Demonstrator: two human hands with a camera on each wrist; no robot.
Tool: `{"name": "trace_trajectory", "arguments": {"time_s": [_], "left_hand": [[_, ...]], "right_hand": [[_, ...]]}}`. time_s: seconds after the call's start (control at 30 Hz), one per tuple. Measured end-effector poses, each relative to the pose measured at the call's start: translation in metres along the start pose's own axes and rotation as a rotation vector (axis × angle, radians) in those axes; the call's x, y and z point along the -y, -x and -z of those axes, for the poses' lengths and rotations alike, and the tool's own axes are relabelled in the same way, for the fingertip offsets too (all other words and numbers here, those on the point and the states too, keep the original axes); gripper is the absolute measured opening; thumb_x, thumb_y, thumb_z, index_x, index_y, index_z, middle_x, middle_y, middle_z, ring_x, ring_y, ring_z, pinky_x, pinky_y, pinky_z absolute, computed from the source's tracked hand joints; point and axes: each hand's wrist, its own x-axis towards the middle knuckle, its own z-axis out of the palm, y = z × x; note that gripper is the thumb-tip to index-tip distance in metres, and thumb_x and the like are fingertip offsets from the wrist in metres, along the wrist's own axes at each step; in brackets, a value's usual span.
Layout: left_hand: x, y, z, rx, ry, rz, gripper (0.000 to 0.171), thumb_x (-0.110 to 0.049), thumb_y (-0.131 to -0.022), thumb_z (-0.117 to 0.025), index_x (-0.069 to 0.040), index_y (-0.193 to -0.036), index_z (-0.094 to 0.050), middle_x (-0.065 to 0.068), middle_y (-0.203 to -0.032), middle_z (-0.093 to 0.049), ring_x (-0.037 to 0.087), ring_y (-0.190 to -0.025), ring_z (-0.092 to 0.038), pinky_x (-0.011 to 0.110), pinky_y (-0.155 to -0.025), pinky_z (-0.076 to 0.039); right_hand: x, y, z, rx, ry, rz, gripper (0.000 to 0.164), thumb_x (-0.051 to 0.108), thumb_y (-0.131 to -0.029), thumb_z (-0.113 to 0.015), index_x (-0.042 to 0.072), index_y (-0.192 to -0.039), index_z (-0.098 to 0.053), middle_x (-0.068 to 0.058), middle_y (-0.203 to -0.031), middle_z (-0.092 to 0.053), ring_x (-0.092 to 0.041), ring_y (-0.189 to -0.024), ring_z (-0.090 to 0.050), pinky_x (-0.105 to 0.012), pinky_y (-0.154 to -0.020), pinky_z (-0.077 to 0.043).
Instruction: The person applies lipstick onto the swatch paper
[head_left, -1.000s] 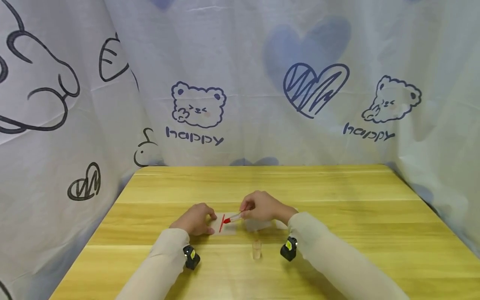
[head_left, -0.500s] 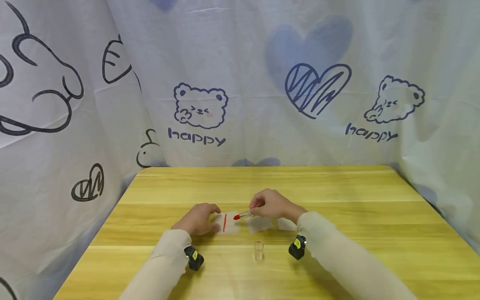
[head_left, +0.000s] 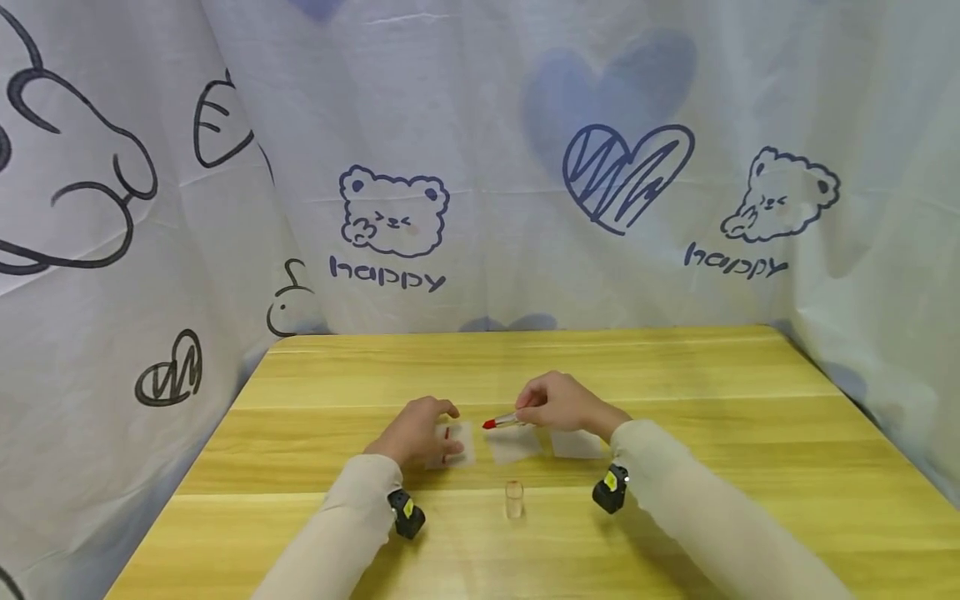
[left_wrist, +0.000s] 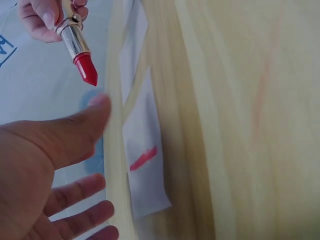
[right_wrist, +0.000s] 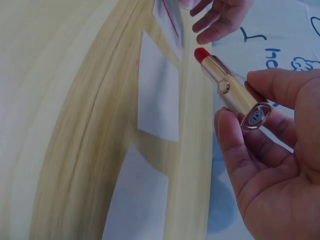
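Note:
My right hand (head_left: 562,403) pinches a lipstick (head_left: 501,422) between thumb and fingers, its red tip pointing left and raised above the papers. Gold casing and the round base of the lipstick (right_wrist: 227,85) show in the right wrist view. With fingers spread and holding nothing, my left hand (head_left: 418,429) hovers over or lightly touches the left white paper (head_left: 463,452); contact is unclear. That paper bears one red stroke (left_wrist: 143,158), partly covered by the hand in the head view. A middle paper (head_left: 513,448) and a right paper (head_left: 576,446) are unmarked where visible.
A small clear cylinder, like a cap (head_left: 513,500), stands on the wooden table (head_left: 675,533) in front of the middle paper. White curtains (head_left: 495,167) with drawings hang behind the table and along its sides.
My right hand has lifted the lipstick off the red stroke and carried it right, towards the middle paper. My left hand has shifted right over the marked paper, with its fingers extended.

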Motion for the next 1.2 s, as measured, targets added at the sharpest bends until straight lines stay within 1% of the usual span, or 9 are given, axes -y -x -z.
{"name": "trace_trajectory", "arguments": {"time_s": [0.07, 0.17, 0.27, 0.4, 0.5, 0.67, 0.8, 0.97, 1.2], "left_hand": [[-0.003, -0.002, -0.001, 0.004, 0.022, -0.018, 0.041, -0.025, -0.085, -0.077, -0.005, -0.119, -0.066, 0.013, -0.113, -0.064, 0.032, -0.108, -0.058, 0.046, -0.093, -0.047], [-0.010, -0.007, -0.005, 0.007, 0.031, -0.067, 0.038, -0.024, -0.086, -0.076, -0.003, -0.116, -0.066, 0.013, -0.112, -0.064, 0.032, -0.107, -0.058, 0.046, -0.093, -0.047], [-0.016, -0.014, -0.011, 0.001, 0.007, -0.107, 0.036, -0.025, -0.086, -0.077, -0.003, -0.112, -0.068, 0.013, -0.112, -0.066, 0.031, -0.109, -0.058, 0.045, -0.095, -0.046], [-0.024, -0.023, -0.021, 0.003, -0.039, -0.132, 0.034, -0.028, -0.085, -0.076, -0.004, -0.108, -0.070, 0.009, -0.108, -0.067, 0.027, -0.105, -0.060, 0.041, -0.093, -0.047], [-0.030, -0.027, -0.025, 0.005, -0.064, -0.146, 0.034, -0.031, -0.086, -0.076, -0.005, -0.107, -0.071, 0.007, -0.105, -0.068, 0.025, -0.102, -0.061, 0.039, -0.090, -0.049], [-0.039, -0.028, -0.029, -0.010, -0.112, -0.178, 0.031, -0.031, -0.082, -0.080, -0.006, -0.100, -0.074, 0.004, -0.097, -0.069, 0.022, -0.094, -0.063, 0.036, -0.085, -0.051], [-0.043, -0.029, -0.030, 0.016, -0.153, -0.156, 0.028, -0.030, -0.078, -0.083, -0.011, -0.097, -0.076, 0.002, -0.099, -0.069, 0.023, -0.097, -0.062, 0.036, -0.087, -0.050], [-0.044, -0.032, -0.030, 0.064, -0.165, -0.129, 0.026, -0.027, -0.078, -0.084, -0.015, -0.100, -0.077, 0.000, -0.108, -0.069, 0.023, -0.107, -0.060, 0.036, -0.094, -0.047], [-0.045, -0.034, -0.030, 0.089, -0.163, -0.143, 0.026, -0.024, -0.078, -0.083, -0.017, -0.103, -0.077, -0.002, -0.111, -0.069, 0.022, -0.110, -0.060, 0.036, -0.095, -0.047]], "right_hand": [[-0.001, 0.001, 0.002, -0.007, 0.007, -0.006, 0.011, 0.018, -0.091, -0.068, 0.007, -0.093, -0.071, 0.000, -0.081, -0.068, -0.015, -0.070, -0.062, -0.029, -0.063, -0.052], [-0.004, 0.003, 0.005, -0.015, -0.003, -0.014, 0.011, 0.017, -0.091, -0.068, 0.007, -0.092, -0.071, -0.002, -0.081, -0.069, -0.021, -0.070, -0.064, -0.029, -0.062, -0.053], [-0.007, 0.005, 0.008, -0.022, -0.018, -0.018, 0.011, 0.017, -0.091, -0.069, 0.006, -0.092, -0.070, -0.003, -0.080, -0.069, -0.026, -0.071, -0.065, -0.031, -0.061, -0.053], [-0.012, 0.007, 0.011, -0.038, -0.014, -0.033, 0.012, 0.017, -0.090, -0.069, 0.005, -0.092, -0.070, -0.002, -0.080, -0.068, -0.021, -0.069, -0.064, -0.031, -0.062, -0.053], [-0.017, 0.009, 0.012, -0.047, -0.004, -0.042, 0.012, 0.018, -0.090, -0.069, 0.006, -0.092, -0.070, -0.002, -0.079, -0.068, -0.016, -0.067, -0.062, -0.031, -0.061, -0.052], [-0.022, 0.012, 0.013, -0.057, -0.003, -0.056, 0.011, 0.017, -0.090, -0.069, 0.007, -0.091, -0.070, -0.006, -0.080, -0.069, -0.017, -0.068, -0.061, -0.032, -0.061, -0.052], [-0.024, 0.015, 0.015, -0.064, -0.002, -0.060, 0.012, 0.017, -0.090, -0.068, 0.005, -0.092, -0.070, -0.007, -0.081, -0.069, -0.018, -0.069, -0.062, -0.032, -0.062, -0.052], [-0.027, 0.015, 0.015, -0.073, 0.005, -0.061, 0.012, 0.016, -0.090, -0.069, 0.005, -0.092, -0.070, -0.004, -0.080, -0.068, -0.015, -0.069, -0.061, -0.031, -0.063, -0.052], [-0.032, 0.015, 0.011, -0.094, 0.005, -0.089, 0.009, 0.013, -0.089, -0.069, 0.005, -0.091, -0.070, -0.001, -0.079, -0.067, -0.014, -0.070, -0.062, -0.031, -0.065, -0.053]]}}
